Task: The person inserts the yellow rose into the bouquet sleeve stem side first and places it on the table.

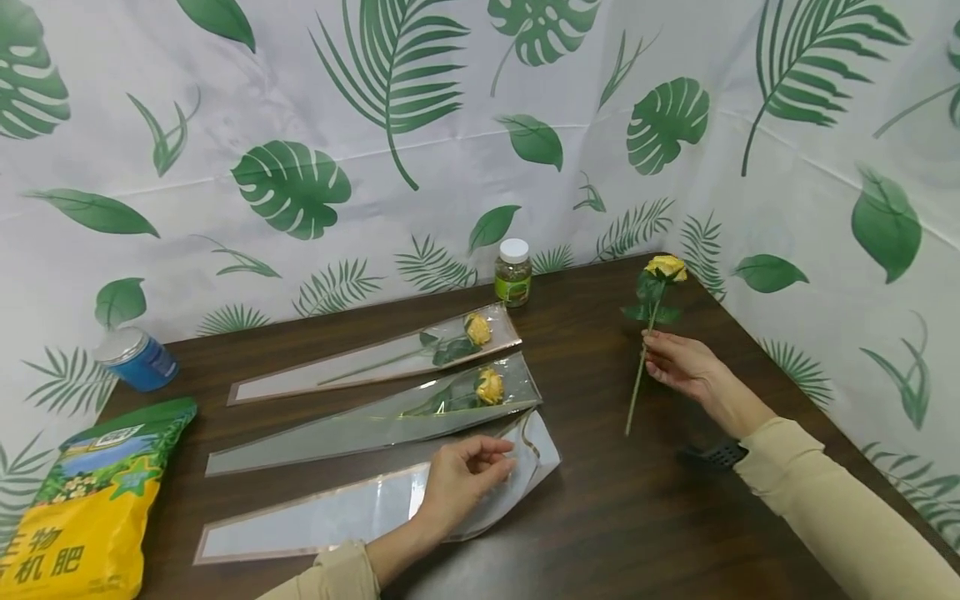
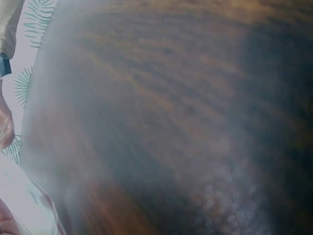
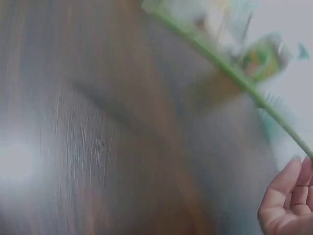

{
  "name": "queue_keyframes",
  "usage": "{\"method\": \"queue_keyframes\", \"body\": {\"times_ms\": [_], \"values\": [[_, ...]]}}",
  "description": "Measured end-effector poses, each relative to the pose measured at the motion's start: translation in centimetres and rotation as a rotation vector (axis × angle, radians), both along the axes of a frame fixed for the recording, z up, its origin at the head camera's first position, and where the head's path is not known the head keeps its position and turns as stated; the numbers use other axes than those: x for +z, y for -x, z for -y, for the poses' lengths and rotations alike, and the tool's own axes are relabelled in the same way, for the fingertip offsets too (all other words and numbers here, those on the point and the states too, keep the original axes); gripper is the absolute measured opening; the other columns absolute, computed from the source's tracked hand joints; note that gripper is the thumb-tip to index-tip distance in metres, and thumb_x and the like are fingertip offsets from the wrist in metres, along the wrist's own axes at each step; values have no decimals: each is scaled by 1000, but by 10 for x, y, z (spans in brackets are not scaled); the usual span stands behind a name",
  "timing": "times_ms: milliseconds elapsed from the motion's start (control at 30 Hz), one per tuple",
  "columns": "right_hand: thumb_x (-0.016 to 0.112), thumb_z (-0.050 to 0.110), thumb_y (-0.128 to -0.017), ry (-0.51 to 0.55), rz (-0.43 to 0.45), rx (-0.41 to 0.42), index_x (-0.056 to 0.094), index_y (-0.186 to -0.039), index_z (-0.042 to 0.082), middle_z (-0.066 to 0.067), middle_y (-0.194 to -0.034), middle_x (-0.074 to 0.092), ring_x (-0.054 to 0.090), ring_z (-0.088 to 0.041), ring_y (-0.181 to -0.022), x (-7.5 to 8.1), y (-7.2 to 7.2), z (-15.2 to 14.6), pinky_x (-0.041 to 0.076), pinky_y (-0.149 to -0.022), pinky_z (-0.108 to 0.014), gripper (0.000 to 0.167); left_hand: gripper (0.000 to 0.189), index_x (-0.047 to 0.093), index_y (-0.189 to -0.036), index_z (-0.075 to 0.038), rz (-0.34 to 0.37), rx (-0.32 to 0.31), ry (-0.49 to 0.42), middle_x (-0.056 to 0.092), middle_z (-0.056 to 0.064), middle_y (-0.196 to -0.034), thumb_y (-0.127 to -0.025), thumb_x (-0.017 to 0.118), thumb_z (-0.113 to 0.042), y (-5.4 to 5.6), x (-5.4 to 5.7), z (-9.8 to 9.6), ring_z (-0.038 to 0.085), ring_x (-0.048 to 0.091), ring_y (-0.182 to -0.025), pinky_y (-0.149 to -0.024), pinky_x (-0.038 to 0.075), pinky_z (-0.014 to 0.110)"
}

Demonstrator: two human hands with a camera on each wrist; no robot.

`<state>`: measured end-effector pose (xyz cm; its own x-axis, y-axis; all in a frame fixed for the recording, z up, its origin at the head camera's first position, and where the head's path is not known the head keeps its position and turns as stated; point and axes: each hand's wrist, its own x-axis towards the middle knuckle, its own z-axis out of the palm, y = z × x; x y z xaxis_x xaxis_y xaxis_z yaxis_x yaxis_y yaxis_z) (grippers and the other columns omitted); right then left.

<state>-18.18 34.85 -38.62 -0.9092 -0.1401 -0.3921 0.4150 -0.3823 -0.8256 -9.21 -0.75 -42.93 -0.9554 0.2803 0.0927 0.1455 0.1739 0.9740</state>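
Note:
My right hand (image 1: 686,367) pinches the green stem of a yellow rose (image 1: 666,268) between thumb and fingers, bloom up, over the right side of the table. The lower stem (image 3: 230,71) crosses the right wrist view, blurred. My left hand (image 1: 456,479) pinches the wide end of the nearest clear flower sleeve (image 1: 315,518), whose mouth bulges apart. Two more sleeves lie behind it, a middle one (image 1: 300,446) and a far one (image 1: 292,377), each with a yellow rose inside. The left wrist view shows mostly blurred table, with part of the sleeve (image 2: 29,196) at lower left.
A jar with a white lid (image 1: 513,273) stands at the back of the dark wooden table (image 1: 615,517). On the left are a blue can (image 1: 138,358) and a yellow-green fertilizer bag (image 1: 97,508). Leaf-patterned cloth (image 1: 420,150) hangs along the back and right edges.

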Motion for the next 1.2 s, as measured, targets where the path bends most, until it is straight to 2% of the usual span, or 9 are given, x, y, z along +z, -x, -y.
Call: {"method": "queue_keyframes", "body": {"times_ms": [100,200,300,467,567,800,1000,1200], "values": [[47,5,-97,68,-74,7,63,-88,12,0,-80,62,61,-11,-76,6,-1,18,51,-70,-23,19,17,72,-93,-2,-3,2,-3,69,11,-80,-78,75,-8,0,-1,0,0,58,-62,-51,44,13],[50,2,-95,63,-142,-1,56,-97,11,-1,-80,63,64,-12,-76,12,-4,34,52,-69,-22,11,17,72,-93,-2,-4,5,-9,69,11,-79,-78,75,-7,0,-1,0,0,58,-62,-51,44,13],[50,-1,-94,68,-201,-21,48,-106,11,-2,-81,64,66,-14,-78,19,-6,44,53,-68,-22,17,17,72,-93,-2,-16,8,-10,69,11,-79,-77,75,-7,1,-2,0,0,58,-63,-53,46,13],[46,-7,-94,213,-305,-26,52,-102,6,-7,-84,67,69,-21,-85,33,-13,54,55,-73,-27,17,17,72,-93,-1,-38,8,-23,70,12,-79,-77,75,-6,3,0,-2,0,59,-65,-59,49,14],[45,-8,-94,247,-341,-13,55,-98,6,-9,-87,68,69,-23,-88,39,-18,61,55,-76,-29,17,16,72,-93,-1,-37,9,-33,70,11,-79,-78,74,-5,4,2,-2,1,59,-65,-58,48,15],[47,-7,-94,181,-362,-5,51,-101,5,-9,-90,70,69,-22,-90,41,-33,75,54,-77,-28,14,16,72,-94,-1,-47,7,-14,70,12,-79,-78,74,-5,4,0,-3,0,59,-64,-58,49,15],[48,-6,-94,80,-415,41,59,-97,4,-8,-92,72,69,-20,-93,28,-46,85,53,-78,-27,16,15,73,-93,-5,-88,29,19,70,8,-77,-78,74,-5,9,6,-5,0,60,-66,-62,51,16],[55,-3,-91,-94,-430,56,62,-94,10,0,-92,71,68,-12,-87,13,-58,100,53,-79,-26,16,15,73,-92,-5,-111,48,21,71,7,-78,-77,75,-4,11,10,-7,1,61,-66,-61,50,16]]}}
